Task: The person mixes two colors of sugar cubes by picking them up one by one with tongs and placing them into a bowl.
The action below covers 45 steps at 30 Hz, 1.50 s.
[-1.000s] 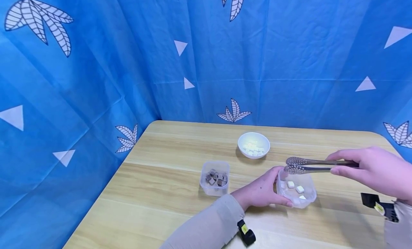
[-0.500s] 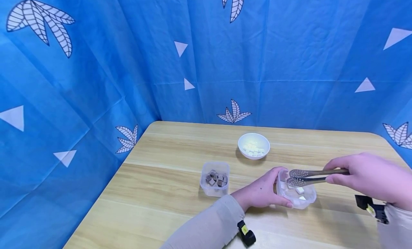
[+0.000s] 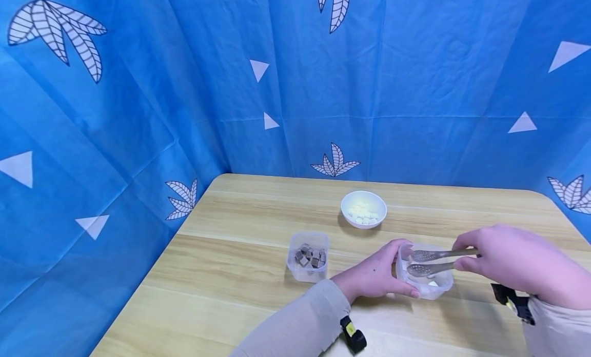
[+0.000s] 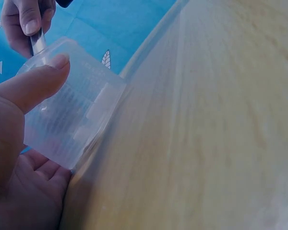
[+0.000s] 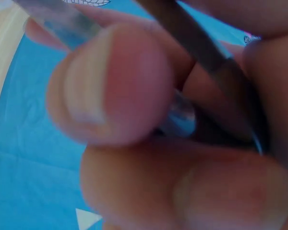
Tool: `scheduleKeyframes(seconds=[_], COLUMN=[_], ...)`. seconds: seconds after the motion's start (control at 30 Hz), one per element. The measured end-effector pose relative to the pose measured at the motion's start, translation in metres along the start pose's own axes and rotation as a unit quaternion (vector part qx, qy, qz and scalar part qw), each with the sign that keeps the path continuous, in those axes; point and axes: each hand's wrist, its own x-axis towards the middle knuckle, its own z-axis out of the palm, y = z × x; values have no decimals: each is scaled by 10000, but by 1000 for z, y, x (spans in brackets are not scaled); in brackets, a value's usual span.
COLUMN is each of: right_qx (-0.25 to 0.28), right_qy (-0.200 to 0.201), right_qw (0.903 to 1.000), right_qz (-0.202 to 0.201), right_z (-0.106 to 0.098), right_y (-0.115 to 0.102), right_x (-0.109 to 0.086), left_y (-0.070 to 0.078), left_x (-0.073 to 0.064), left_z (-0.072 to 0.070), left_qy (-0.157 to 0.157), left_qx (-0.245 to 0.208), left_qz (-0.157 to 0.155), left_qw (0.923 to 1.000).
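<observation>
In the head view my left hand (image 3: 376, 272) grips a translucent plastic container (image 3: 430, 294) from its left side, thumb in front. The left wrist view shows that thumb across the container wall (image 4: 84, 115). My right hand (image 3: 512, 262) holds metal tongs (image 3: 431, 269), whose perforated ends are spread apart and dip into the container. A white cube (image 3: 433, 283) shows low inside it; the tongs cover others. Close up in the right wrist view, thumb (image 5: 110, 86) and fingers press on the tongs' arms.
A second translucent container (image 3: 308, 274) with several dark brown cubes stands left of my left hand. Farther back is a white bowl (image 3: 363, 194) holding several white pieces. Blue patterned cloth (image 3: 295, 90) hangs behind the wooden table (image 3: 231, 275).
My right hand has moved left and down, bringing the tongs' ends from above the container's rim into it. The left hand and container have stayed in place.
</observation>
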Motion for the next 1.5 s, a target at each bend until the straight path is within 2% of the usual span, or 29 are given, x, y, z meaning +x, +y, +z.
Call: scheduleKeyframes(seconds=[0.47,0.7,0.87,1.07,1.17,1.5], right_qx=[210,68,-50,-135,-85,-22], right_qy=[160,64,99,35,-4,259], right_qw=[9990,10000,9999,9996,9997,9994], right_qz=[-348,5,-10,238,236,-241], right_z=[4,0,0,3,6,9], right_y=[2,0,-2,-3,-6,-5], right_x=[4,1,1,-2,-1,1], left_y=[1,2,2,1,1,0], left_x=[0,0,-1,-2,-2,-2], left_z=[-2,-2,-2,0,0,0], left_qy=[-19,15,16,7,24,44], left_qx=[6,53,30,50,38,137], left_qz=[-37,-20,-23,-29,-30,-70], left_qw=[10000,10000,10000,10000,10000,9999])
